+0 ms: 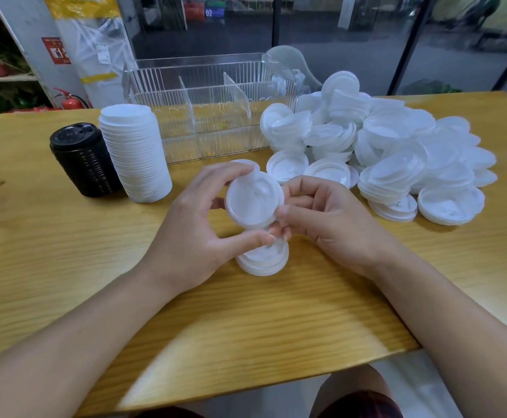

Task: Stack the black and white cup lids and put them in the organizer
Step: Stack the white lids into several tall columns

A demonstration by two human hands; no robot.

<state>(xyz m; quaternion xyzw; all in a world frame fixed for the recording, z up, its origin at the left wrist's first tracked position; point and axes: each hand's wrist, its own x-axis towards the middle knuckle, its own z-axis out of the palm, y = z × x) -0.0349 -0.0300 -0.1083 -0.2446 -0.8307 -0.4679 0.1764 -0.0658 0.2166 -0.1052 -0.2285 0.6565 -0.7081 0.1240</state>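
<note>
My left hand (198, 233) grips a short stack of white lids (253, 203) between thumb and fingers, just above the table. My right hand (321, 212) pinches the right edge of the same stack. Another short stack of white lids (264, 259) lies on the table right under my hands. A tall stack of white lids (134, 152) stands at the left, with a stack of black lids (83, 159) beside it. A big heap of loose white lids (391, 149) fills the right side. The clear organizer (207, 116) stands behind, its compartments holding no lids.
The wooden table (65, 251) ends close to my body at the bottom. A clear plastic bag (291, 70) with a few lids leans behind the heap. A shelf and a fire extinguisher (71, 99) stand beyond the table at the left.
</note>
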